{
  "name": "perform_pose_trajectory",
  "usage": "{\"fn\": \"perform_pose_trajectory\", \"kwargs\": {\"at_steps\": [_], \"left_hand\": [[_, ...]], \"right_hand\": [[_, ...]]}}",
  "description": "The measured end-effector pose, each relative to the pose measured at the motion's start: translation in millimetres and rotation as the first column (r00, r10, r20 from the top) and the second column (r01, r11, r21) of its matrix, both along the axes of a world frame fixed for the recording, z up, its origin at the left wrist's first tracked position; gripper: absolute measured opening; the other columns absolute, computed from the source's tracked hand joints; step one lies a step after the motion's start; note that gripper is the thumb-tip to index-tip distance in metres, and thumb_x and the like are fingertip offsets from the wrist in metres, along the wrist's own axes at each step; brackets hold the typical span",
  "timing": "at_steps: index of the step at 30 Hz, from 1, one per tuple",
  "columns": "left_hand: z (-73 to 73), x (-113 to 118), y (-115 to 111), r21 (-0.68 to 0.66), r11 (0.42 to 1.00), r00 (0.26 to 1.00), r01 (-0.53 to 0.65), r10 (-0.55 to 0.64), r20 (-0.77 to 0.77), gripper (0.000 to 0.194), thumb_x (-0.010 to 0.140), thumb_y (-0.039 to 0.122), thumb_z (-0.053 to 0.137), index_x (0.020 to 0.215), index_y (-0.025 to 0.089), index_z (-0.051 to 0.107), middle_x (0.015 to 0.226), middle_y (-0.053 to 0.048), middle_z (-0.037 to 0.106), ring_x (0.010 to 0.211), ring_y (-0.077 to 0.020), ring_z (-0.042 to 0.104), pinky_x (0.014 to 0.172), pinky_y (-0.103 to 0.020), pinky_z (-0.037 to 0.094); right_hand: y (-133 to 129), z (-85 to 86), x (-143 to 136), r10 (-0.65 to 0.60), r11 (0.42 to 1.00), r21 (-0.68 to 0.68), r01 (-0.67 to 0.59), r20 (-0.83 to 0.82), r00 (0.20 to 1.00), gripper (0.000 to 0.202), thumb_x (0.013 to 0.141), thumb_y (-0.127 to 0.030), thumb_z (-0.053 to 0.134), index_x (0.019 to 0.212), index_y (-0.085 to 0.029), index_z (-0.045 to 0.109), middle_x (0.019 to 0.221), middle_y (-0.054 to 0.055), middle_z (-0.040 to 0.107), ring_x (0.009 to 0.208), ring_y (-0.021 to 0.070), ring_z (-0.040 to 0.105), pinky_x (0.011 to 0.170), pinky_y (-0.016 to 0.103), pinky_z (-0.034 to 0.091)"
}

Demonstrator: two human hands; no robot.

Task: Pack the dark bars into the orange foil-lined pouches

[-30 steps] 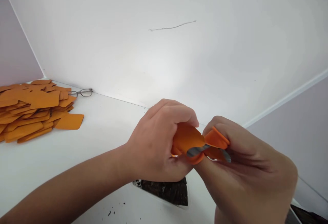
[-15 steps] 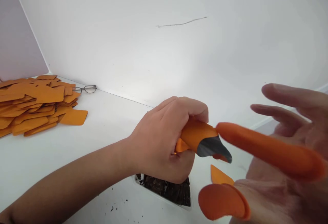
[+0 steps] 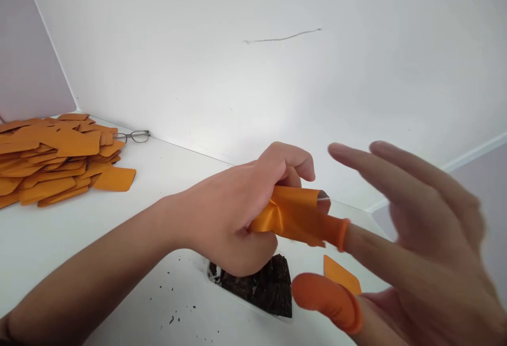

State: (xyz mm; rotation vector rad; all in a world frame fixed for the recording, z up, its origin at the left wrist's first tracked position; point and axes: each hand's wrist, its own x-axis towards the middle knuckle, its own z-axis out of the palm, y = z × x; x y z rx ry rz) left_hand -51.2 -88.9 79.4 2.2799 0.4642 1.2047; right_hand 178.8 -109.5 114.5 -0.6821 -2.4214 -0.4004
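My left hand (image 3: pixel 229 219) is closed around an orange pouch (image 3: pixel 291 211), its open mouth facing right. Orange rubber finger cots cover the thumb (image 3: pixel 327 301) and index finger of my right hand (image 3: pixel 428 245). That index fingertip reaches into the pouch's mouth and is hidden there, while the thumb and other fingers are spread apart. Beneath my left hand stands a clear plastic tub (image 3: pixel 253 304) of dark brown, flat pieces (image 3: pixel 273 285). Another orange pouch (image 3: pixel 343 274) lies on the table, partly behind my right thumb.
A big heap of flat orange pouches (image 3: pixel 51 161) lies at the left against the wall. Eyeglasses (image 3: pixel 139 136) rest beside it. Dark crumbs (image 3: pixel 172 319) are scattered on the white table (image 3: pixel 158 177) left of the tub. A white wall (image 3: pixel 198 71) rises behind.
My right hand has moved left, and its index finger has gone from beside the pouch's mouth to inside it. The pouch's mouth has turned, and its dark lining shows less.
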Motion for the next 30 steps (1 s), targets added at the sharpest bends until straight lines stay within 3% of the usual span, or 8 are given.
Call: {"fn": "perform_pose_trajectory", "kwargs": {"at_steps": [5, 11, 15, 18, 22, 26, 28, 30], "left_hand": [[-6.2, 3.6, 5.5, -0.041, 0.997, 0.997, 0.065, -0.066, -0.041, 0.068, 0.067, -0.004, 0.049, 0.12, 0.031, 0.027, 0.099, 0.0, 0.064, 0.083, -0.0181, 0.07, 0.063, -0.034, 0.059], [-14.0, 9.5, 13.6, 0.012, 0.981, 0.969, 0.193, -0.193, 0.152, 0.072, 0.067, 0.002, 0.057, 0.13, 0.027, 0.031, 0.101, 0.001, 0.06, 0.083, -0.0136, 0.07, 0.071, -0.03, 0.059], [-12.9, 11.7, 13.7, 0.137, 0.989, 0.985, 0.063, -0.084, 0.153, 0.064, 0.072, 0.005, 0.059, 0.13, 0.023, 0.037, 0.098, -0.001, 0.065, 0.11, -0.0225, 0.066, 0.098, -0.043, 0.057], [-11.7, 12.4, 13.8, 0.187, 0.982, 0.993, 0.018, -0.039, 0.114, 0.059, 0.073, 0.009, 0.064, 0.127, 0.021, 0.043, 0.111, -0.005, 0.066, 0.107, -0.0218, 0.065, 0.096, -0.042, 0.057], [-9.1, 14.2, 15.7, 0.186, 0.976, 0.977, 0.113, -0.143, 0.157, 0.051, 0.074, 0.005, 0.061, 0.12, 0.021, 0.046, 0.111, -0.007, 0.065, 0.087, -0.016, 0.066, 0.072, -0.032, 0.059], [-6.4, 19.7, 16.6, 0.343, 0.939, 0.937, 0.025, -0.142, 0.32, 0.037, 0.078, 0.006, 0.063, 0.11, 0.02, 0.051, 0.094, -0.004, 0.066, 0.079, -0.0153, 0.064, 0.07, -0.031, 0.058], [-7.9, 25.3, 17.3, 0.447, 0.889, 0.898, -0.101, -0.112, 0.426, 0.032, 0.076, 0.005, 0.062, 0.103, 0.02, 0.054, 0.087, -0.003, 0.066, 0.077, -0.0146, 0.063, 0.07, -0.03, 0.057], [-11.5, 32.5, 18.6, 0.483, 0.853, 0.85, -0.196, -0.097, 0.518, 0.029, 0.075, 0.007, 0.063, 0.099, 0.02, 0.054, 0.086, -0.003, 0.066, 0.074, -0.0136, 0.064, 0.069, -0.03, 0.056]], "right_hand": [[13.0, 3.7, -3.5, 0.176, 0.976, -0.144, -0.163, 0.081, 0.981, 0.029, 0.099, -0.057, 0.058, 0.105, -0.028, 0.057, 0.168, -0.004, 0.029, 0.159, 0.0232, 0.022, 0.133, 0.041, 0.025], [29.5, -7.0, -12.3, 0.277, 0.859, -0.409, -0.307, -0.134, 0.952, 0.052, 0.095, -0.076, 0.045, 0.085, -0.027, 0.059, 0.142, -0.002, 0.052, 0.145, 0.0203, 0.043, 0.117, 0.035, 0.051], [33.9, -10.4, -9.5, 0.351, 0.818, -0.417, -0.395, -0.182, 0.918, 0.055, 0.096, -0.078, 0.042, 0.106, -0.028, 0.063, 0.149, 0.003, 0.05, 0.156, 0.0269, 0.032, 0.132, 0.048, 0.033], [29.2, -5.7, -12.1, 0.324, 0.833, -0.415, -0.366, -0.172, 0.93, 0.05, 0.097, -0.076, 0.046, 0.098, -0.029, 0.064, 0.137, -0.001, 0.061, 0.15, 0.0236, 0.043, 0.135, 0.048, 0.026], [19.3, -2.2, -20.3, 0.306, 0.866, -0.372, -0.335, -0.135, 0.942, 0.049, 0.095, -0.072, 0.053, 0.084, -0.025, 0.059, 0.126, -0.003, 0.067, 0.151, 0.0245, 0.041, 0.138, 0.049, 0.02], [12.5, -6.4, -23.0, 0.302, 0.898, -0.287, -0.332, -0.144, 0.942, 0.038, 0.097, -0.065, 0.056, 0.092, -0.028, 0.054, 0.159, -0.01, 0.042, 0.16, 0.0228, 0.022, 0.135, 0.042, 0.025], [8.7, -6.5, -21.4, 0.252, 0.94, -0.208, -0.272, -0.115, 0.961, 0.034, 0.097, -0.063, 0.057, 0.096, -0.029, 0.053, 0.168, -0.012, 0.027, 0.158, 0.0218, 0.029, 0.13, 0.04, 0.033], [4.1, -4.3, -18.8, 0.192, 0.975, -0.103, -0.197, -0.057, 0.98, 0.033, 0.099, -0.061, 0.055, 0.099, -0.029, 0.054, 0.169, -0.01, 0.027, 0.153, 0.0222, 0.036, 0.127, 0.041, 0.035]]}}
